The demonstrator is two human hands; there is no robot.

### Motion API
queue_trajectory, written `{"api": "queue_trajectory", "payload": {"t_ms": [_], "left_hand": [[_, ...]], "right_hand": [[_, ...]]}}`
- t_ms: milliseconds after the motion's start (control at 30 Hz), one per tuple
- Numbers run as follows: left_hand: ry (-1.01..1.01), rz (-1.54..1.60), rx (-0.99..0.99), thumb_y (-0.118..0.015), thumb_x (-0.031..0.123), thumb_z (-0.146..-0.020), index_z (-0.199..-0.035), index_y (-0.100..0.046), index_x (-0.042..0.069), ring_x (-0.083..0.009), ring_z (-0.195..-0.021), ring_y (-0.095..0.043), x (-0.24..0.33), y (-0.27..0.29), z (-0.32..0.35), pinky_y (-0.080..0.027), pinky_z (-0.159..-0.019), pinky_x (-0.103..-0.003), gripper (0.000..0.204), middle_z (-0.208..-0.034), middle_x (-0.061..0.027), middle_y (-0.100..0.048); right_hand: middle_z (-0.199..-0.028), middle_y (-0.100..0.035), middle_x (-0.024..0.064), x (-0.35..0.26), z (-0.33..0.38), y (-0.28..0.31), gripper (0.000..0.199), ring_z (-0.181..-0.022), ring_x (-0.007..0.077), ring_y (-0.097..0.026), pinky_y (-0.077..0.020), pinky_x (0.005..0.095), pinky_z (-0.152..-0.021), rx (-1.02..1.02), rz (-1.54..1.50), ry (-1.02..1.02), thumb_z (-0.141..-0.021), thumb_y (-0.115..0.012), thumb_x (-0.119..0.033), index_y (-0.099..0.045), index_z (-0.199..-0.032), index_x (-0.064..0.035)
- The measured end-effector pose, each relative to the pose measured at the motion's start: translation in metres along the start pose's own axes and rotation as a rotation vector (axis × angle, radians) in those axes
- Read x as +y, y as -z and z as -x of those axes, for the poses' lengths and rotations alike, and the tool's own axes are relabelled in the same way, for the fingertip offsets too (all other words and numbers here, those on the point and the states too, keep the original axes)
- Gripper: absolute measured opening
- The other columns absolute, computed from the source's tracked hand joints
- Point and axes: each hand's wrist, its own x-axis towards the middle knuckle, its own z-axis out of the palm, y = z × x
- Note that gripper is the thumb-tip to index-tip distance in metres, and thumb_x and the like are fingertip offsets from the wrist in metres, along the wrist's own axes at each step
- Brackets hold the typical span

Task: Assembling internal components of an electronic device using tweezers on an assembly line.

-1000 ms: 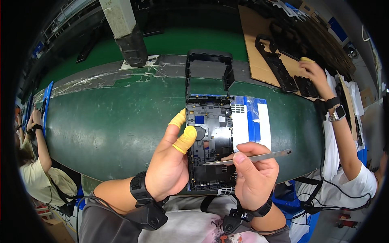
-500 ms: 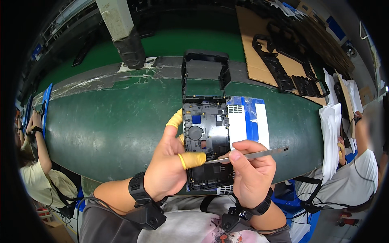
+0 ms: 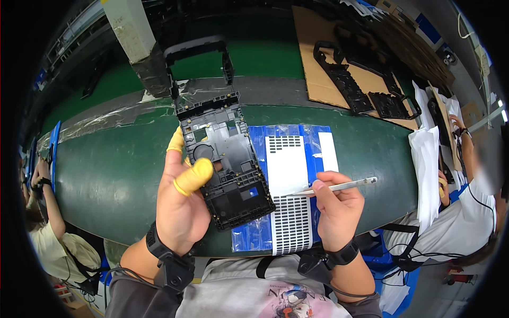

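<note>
My left hand (image 3: 185, 196), with yellow finger cots on thumb and fingers, grips a black plastic housing frame (image 3: 225, 151) by its left side. The frame is tilted, its open loop end pointing away from me. Metal tweezers (image 3: 344, 185) are pinched in my right hand (image 3: 339, 209), their tips at the white sticker sheet (image 3: 289, 175). Rows of small black rectangular stickers show at the sheet's far end and over its near part, with a bare white band between. The sheet lies on a blue board (image 3: 252, 236) and is partly hidden by the frame.
On the green work table (image 3: 111, 169), a cardboard sheet (image 3: 323, 87) at the back right bears more black frames (image 3: 366, 95). White wrapping sheets (image 3: 427, 164) stand at the right edge. A taped post (image 3: 140, 58) rises at the back left. Co-workers sit on both sides.
My left hand has carried the black frame leftward and tilted it, uncovering more of the sticker sheet. The tweezers' tips have left the frame and are now at the sheet.
</note>
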Motion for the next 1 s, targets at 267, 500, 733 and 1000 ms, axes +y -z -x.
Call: {"api": "queue_trajectory", "payload": {"t_ms": [267,500,733,1000], "left_hand": [[0.131,0.071,0.048,-0.041,0.025,-0.086,-0.124,-0.027,0.008,-0.0216,-0.105,-0.045,-0.01,0.001,-0.006,-0.04,-0.087,-0.037,0.044,-0.118,-0.0087,-0.042],[0.177,0.046,0.063,-0.041,0.019,-0.087,-0.124,-0.027,0.008,-0.0196,-0.103,-0.046,-0.014,-0.001,0.0,-0.042,-0.085,-0.035,0.041,-0.117,-0.0091,-0.043],[0.29,0.084,-0.008,-0.042,0.022,-0.087,-0.125,-0.027,0.007,-0.0196,-0.105,-0.045,-0.02,-0.003,0.007,-0.039,-0.088,-0.035,0.044,-0.118,-0.0089,-0.043],[0.297,0.113,-0.032,-0.045,0.022,-0.085,-0.124,-0.028,0.005,-0.0191,-0.105,-0.044,-0.023,-0.003,0.011,-0.037,-0.09,-0.034,0.046,-0.116,-0.0095,-0.044]], "right_hand": [[-0.072,-0.058,0.0055,0.003,-0.001,0.002,0.016,-0.063,0.0081,-0.055,-0.0426,0.0181,-0.057,-0.015,0.053,-0.035,-0.073,-0.057,0.006,-0.056,-0.088,0.0047],[-0.07,-0.057,0.0054,-0.005,-0.003,0.007,0.016,-0.053,0.0045,-0.045,-0.0383,0.016,-0.052,-0.019,-0.049,-0.119,-0.073,-0.058,0.005,-0.055,-0.089,0.0048],[-0.08,-0.058,0.0081,-0.021,0.016,-0.024,0.023,-0.07,0.0111,-0.055,-0.0441,0.0219,-0.066,-0.136,-0.244,-0.076,-0.071,-0.06,0.004,-0.053,-0.094,0.0053],[-0.08,-0.058,0.0079,-0.012,0.017,-0.035,0.021,-0.07,0.0107,-0.056,-0.0441,0.0213,-0.065,-0.182,-0.205,-0.065,-0.074,-0.058,0.004,-0.053,-0.094,0.0046]]}}
